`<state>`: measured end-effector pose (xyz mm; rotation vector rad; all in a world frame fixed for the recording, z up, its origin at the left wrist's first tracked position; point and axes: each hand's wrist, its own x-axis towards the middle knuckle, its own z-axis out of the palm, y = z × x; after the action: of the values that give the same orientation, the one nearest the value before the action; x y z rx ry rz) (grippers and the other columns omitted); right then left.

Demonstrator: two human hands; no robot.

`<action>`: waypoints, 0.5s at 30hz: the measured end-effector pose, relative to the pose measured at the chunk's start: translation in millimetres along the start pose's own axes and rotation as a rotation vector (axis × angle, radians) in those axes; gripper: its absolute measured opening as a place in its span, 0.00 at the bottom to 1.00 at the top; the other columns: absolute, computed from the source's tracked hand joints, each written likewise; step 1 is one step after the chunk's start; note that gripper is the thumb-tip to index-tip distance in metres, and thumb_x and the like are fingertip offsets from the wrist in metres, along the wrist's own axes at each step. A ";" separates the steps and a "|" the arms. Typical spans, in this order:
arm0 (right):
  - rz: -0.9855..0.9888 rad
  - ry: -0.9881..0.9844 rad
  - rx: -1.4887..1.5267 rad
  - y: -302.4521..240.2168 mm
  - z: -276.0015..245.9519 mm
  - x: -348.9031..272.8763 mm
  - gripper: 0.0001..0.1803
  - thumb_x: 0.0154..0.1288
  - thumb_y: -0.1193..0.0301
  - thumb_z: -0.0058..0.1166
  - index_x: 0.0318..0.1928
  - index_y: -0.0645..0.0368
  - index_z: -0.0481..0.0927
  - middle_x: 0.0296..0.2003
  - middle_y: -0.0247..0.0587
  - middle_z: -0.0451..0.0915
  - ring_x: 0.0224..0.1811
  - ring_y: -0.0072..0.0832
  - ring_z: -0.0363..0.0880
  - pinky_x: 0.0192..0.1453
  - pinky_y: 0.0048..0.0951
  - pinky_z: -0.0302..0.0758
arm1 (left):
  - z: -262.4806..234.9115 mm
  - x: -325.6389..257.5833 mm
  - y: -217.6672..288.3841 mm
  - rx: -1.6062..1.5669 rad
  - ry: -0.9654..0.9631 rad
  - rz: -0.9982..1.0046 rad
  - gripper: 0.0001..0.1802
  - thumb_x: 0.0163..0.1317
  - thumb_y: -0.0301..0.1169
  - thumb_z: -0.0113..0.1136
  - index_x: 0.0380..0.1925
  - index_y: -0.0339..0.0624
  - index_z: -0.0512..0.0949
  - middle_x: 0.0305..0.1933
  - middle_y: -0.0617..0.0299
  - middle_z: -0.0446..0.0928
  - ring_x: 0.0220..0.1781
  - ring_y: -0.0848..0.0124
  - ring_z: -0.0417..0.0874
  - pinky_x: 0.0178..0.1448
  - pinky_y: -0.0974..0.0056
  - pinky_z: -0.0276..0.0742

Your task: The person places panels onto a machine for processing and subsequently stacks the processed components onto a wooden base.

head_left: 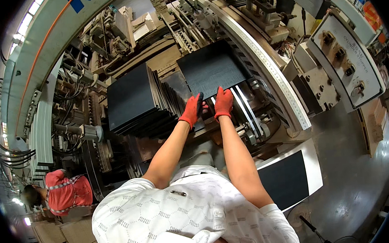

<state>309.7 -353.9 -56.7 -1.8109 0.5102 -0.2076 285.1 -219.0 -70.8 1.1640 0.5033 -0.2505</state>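
Observation:
A flat black panel [213, 70] lies on a machine bed with white rails [247, 111] showing beneath its near side. My right hand [223, 103], in a red glove, is closed on the panel's near edge. At the near left corner of that panel is my left hand [193, 110], in a red glove with a dark palm. Its fingers are partly curled but apart, and nothing shows in them. To the left rises a stack of similar black panels [132, 96], its layers fanned unevenly along the right side.
A curved metal beam [261, 49] with a scale runs along the right of the bed. Beyond it is a control box [345, 59] with several switches. A dark panel on a white sheet [315, 167] sits low at right. Another person in red [68, 191] is at lower left.

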 end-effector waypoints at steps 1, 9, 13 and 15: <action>0.024 -0.023 0.036 0.4 1.4 0.6 0.25 0.65 0.51 0.48 0.29 0.65 0.75 0.27 0.53 0.79 0.34 0.50 0.78 0.37 0.47 0.70 | -0.7 2.3 2.9 -0.064 -0.063 -0.021 0.17 0.66 0.46 0.57 0.33 0.47 0.65 0.30 0.58 0.74 0.27 0.64 0.80 0.29 0.60 0.77; 0.044 -0.056 -0.047 -0.7 -2.5 3.5 0.25 0.65 0.52 0.48 0.30 0.66 0.74 0.31 0.56 0.77 0.36 0.52 0.76 0.39 0.50 0.69 | 8.0 0.0 4.2 -0.105 0.009 -0.045 0.18 0.65 0.47 0.57 0.36 0.48 0.64 0.30 0.57 0.73 0.27 0.61 0.81 0.28 0.58 0.76; -0.017 -0.035 -0.066 3.3 3.7 0.3 0.25 0.66 0.53 0.48 0.30 0.67 0.74 0.30 0.55 0.77 0.36 0.49 0.76 0.41 0.47 0.69 | 0.5 2.5 1.0 -0.136 0.024 -0.056 0.18 0.65 0.45 0.58 0.38 0.49 0.61 0.32 0.56 0.72 0.28 0.60 0.80 0.28 0.57 0.76; -0.015 0.010 -0.073 6.7 5.2 7.1 0.25 0.67 0.54 0.47 0.30 0.68 0.74 0.29 0.52 0.78 0.34 0.46 0.76 0.40 0.45 0.69 | 8.4 2.0 4.4 -0.173 0.007 -0.083 0.18 0.65 0.44 0.59 0.36 0.50 0.60 0.32 0.56 0.72 0.27 0.61 0.78 0.27 0.58 0.74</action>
<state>316.4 -354.1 -65.4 -1.8862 0.5166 -0.2108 290.8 -224.9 -65.7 0.9771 0.5684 -0.2689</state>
